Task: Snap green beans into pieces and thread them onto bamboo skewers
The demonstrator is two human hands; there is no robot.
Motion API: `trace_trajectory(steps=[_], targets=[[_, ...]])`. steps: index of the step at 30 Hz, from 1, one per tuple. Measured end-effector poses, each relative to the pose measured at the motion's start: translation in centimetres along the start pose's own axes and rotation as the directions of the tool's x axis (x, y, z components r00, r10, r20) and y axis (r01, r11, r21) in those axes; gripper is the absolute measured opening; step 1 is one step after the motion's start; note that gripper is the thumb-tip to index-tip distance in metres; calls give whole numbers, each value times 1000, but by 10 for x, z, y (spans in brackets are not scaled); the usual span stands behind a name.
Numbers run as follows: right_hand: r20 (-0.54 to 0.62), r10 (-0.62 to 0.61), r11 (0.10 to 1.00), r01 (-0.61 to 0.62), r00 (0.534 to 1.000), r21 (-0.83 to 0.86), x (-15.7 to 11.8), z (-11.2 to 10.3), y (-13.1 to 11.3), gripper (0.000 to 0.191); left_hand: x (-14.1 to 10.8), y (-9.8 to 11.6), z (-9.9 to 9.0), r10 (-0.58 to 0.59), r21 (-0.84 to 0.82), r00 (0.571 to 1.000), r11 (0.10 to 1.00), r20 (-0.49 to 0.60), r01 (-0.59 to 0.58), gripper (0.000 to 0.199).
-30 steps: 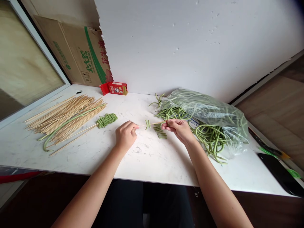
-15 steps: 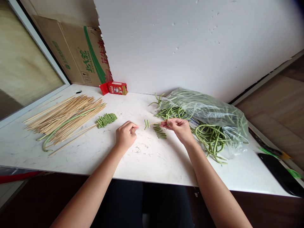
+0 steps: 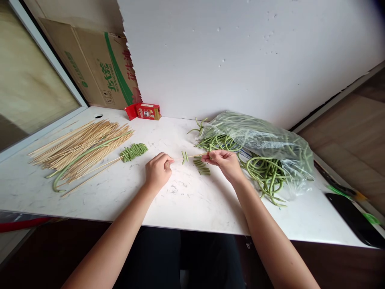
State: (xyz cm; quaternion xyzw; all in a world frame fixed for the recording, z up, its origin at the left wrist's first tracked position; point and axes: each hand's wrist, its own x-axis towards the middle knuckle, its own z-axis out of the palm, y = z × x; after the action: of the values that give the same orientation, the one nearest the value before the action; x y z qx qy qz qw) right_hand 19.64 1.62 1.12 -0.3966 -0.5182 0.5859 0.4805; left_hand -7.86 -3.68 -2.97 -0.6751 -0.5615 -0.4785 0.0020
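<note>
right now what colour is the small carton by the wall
Red, with a cartoon print: the small cardboard carton, clearest in the head view.

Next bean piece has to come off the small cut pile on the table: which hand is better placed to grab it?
Probably the right hand: it sits right beside the cut bean pieces. The left hand pinches the skewer end, farther off.

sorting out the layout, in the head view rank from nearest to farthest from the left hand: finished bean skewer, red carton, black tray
From the left hand:
1. finished bean skewer, just to its left on the table.
2. red carton, farther back against the wall.
3. black tray, far off at the table's right edge.
</note>
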Motion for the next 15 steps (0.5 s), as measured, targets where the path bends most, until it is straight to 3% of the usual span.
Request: trace_trajectory(steps=[8, 15], targets=[[-4, -50, 998, 50, 999, -47, -2, 2, -5, 43, -1, -4, 3, -74, -67, 995, 995, 66, 78, 24], [19, -37, 998, 37, 999, -44, -1, 3, -3, 41, 1, -1, -1, 18, 4, 1000, 1000, 10, -18, 23]])
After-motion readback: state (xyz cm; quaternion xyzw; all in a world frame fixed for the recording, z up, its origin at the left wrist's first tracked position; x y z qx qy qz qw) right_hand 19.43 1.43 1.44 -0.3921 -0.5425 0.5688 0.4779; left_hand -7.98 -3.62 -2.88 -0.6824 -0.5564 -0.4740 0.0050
